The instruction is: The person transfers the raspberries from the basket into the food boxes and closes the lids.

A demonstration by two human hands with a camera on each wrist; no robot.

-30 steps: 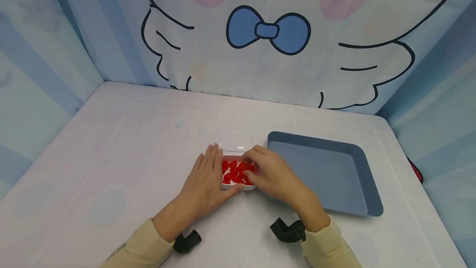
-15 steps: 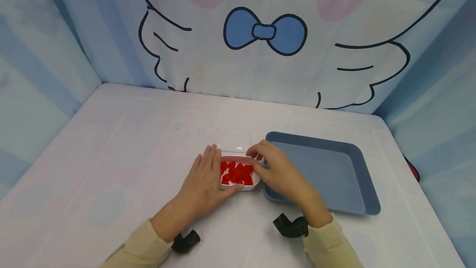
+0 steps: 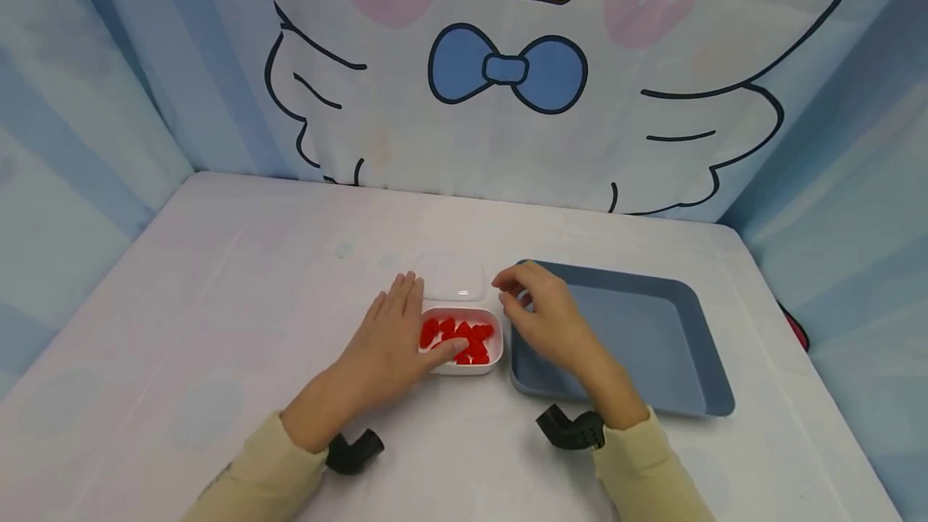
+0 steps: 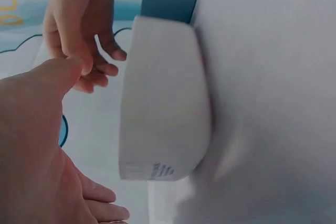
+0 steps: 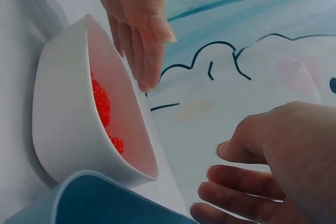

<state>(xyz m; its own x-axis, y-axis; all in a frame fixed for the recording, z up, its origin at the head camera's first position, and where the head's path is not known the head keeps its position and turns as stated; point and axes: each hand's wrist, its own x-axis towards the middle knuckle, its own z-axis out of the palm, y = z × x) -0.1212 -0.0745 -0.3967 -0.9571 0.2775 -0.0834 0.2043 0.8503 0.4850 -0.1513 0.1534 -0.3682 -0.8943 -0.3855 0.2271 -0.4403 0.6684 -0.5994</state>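
Note:
A small white container [image 3: 461,370] holds several red, bumpy, raspberry-like pieces [image 5: 102,106]. My left hand [image 3: 387,349] is at its left side, fingers straight, with the thumb stretched over the front part of the opening in the head view. Between that hand and the container's wall [image 4: 163,98], the left wrist view shows a gap. My right hand [image 3: 547,316] hovers over the left edge of the blue-grey tray [image 3: 638,345], right of the container. Its fingers and thumb are loosely bent, and nothing shows between them in the right wrist view.
Just behind the container lies a clear plastic lid [image 3: 453,279] on the white tabletop [image 3: 239,288]. A cartoon-printed curtain [image 3: 507,135] hangs along the far edge, with blue striped cloth [image 3: 80,103] on the left side.
My right hand has left the red pieces in the container and moved back and right, over the tray's edge. The left hand has shifted slightly left, its thumb now farther over the opening.

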